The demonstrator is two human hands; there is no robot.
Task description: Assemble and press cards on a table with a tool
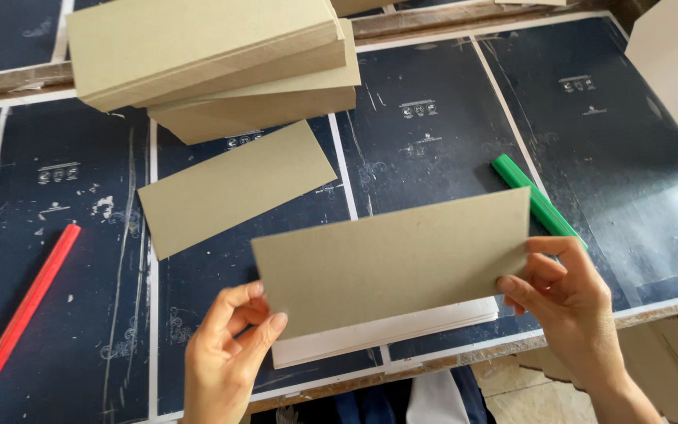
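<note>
Grey-brown card (392,259) is being held up between both hands, a long rectangle tilting slightly, its right end higher than its left. The left hand (229,345) is pinching the card's lower left corner, at about 8 o'clock from the card's middle, with thumb and fingers curling closed on the edge. The right hand (563,294) is gripping the right short edge at about 3 o'clock, fingertips (512,284) pressing on the card's face and the other fingers bending in behind it. Both hands are closing only on that card.

Just under the card, showing along its lower edge at 6 o'clock, white sheets (386,334) are lying in a thin pile on the table (433,126), which is covered in dark blue printed sheets. A second card (237,187) is lying flat at 11 o'clock from the held one, well apart from the hands. Beyond it, at 12 o'clock, a stack (221,59) of the same cards is sitting in uneven layers. A green stick (539,206) is lying at 2 o'clock, its lower end running close above the right hand. A red stick (29,302) is lying at 9 o'clock, well apart from the left hand.
</note>
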